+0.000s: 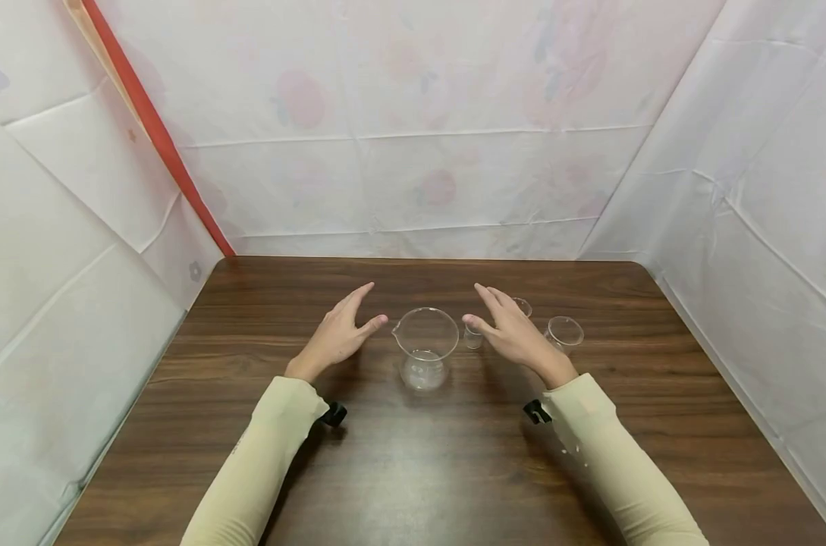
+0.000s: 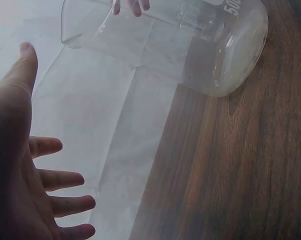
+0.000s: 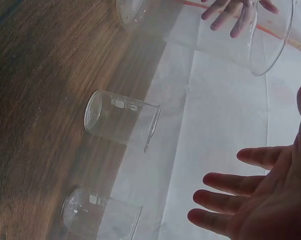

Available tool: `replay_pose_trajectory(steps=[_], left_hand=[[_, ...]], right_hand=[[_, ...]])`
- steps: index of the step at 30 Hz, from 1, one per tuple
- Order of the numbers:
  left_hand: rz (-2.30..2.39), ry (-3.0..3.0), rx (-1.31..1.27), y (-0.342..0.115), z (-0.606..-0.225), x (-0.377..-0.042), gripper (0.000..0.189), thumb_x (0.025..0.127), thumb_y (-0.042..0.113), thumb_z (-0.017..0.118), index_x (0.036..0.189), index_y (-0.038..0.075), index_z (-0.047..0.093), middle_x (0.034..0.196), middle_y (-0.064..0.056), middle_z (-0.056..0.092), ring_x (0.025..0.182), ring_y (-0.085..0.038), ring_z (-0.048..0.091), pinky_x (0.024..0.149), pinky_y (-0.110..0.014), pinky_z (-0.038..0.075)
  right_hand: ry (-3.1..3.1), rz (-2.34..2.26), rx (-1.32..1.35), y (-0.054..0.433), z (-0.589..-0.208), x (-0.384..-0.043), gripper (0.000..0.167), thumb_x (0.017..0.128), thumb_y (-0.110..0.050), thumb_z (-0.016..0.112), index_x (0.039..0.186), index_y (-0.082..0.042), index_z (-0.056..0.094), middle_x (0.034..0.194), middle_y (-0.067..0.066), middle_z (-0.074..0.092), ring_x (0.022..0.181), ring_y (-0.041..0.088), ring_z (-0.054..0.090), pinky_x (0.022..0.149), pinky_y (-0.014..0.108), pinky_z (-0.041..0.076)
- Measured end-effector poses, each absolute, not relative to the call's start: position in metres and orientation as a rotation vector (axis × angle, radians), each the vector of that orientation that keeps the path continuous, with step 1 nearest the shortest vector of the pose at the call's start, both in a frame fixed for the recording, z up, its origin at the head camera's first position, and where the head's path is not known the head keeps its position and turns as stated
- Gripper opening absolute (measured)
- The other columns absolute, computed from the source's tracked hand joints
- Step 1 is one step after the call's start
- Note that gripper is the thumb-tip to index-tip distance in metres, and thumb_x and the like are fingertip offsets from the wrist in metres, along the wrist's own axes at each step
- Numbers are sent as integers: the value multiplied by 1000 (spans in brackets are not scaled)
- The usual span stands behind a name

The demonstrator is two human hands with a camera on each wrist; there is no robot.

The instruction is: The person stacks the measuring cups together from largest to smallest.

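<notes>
A large clear glass beaker [image 1: 423, 373] with a pouring lip stands upright on the brown wooden table [image 1: 413, 462], between my two hands. White print reading "500" shows on the beaker [image 2: 231, 55] in the left wrist view. To its left is my left hand [image 1: 336, 334], fingers spread and thumb toward the glass, apart from it. My right hand [image 1: 518, 337] mirrors it on the other side, palm inward, also holding nothing. Small glass beakers stand near the right hand; it partly hides them in the head view. The right wrist view shows two, a nearer one [image 3: 123, 119] and a lower one [image 3: 100, 214].
Among the small beakers, one [image 1: 565, 334] stands right of my right wrist and another [image 1: 473, 338] close beside the large beaker. White patterned sheeting [image 1: 413, 182] walls the table at the back and both sides. A red strip [image 1: 160, 136] runs down the back left.
</notes>
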State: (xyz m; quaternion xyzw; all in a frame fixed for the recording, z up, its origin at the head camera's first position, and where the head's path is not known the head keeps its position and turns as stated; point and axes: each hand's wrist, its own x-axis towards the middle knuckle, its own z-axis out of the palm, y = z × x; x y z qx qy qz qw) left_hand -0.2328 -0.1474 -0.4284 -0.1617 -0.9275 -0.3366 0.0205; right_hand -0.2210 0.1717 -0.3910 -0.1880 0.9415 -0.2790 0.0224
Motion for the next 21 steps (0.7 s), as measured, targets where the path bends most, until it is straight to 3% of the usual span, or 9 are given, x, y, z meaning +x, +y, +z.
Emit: replay_pose_trajectory(steps=[5, 15, 21], left_hand=[[-1056, -2848, -531, -146, -426, -230, 83, 91, 68, 48, 155, 20, 25, 160, -8, 30, 145, -35, 30, 113, -61, 27], [-1083, -2823, -585, -144, -427, -225, 94, 84, 80, 40, 155, 22, 24, 160, -9, 29, 146, -35, 28, 113, -63, 25], [-1061, -2837, -584, -142, -427, -223, 88, 86, 69, 54, 155, 23, 23, 160, -7, 29, 147, -34, 27, 113, -64, 24]], right_hand=[[2913, -875, -604, 171, -392, -220, 76, 97, -57, 44, 156, -13, 22, 158, 22, 25, 146, 41, 23, 114, 63, 23], [2898, -901, -657, 168, -393, -218, 77, 97, -56, 44, 156, -12, 22, 158, 21, 27, 145, 42, 25, 115, 61, 24], [2874, -904, -669, 166, -392, -216, 76, 98, -53, 46, 157, -14, 18, 159, 18, 25, 146, 40, 24, 115, 61, 24]])
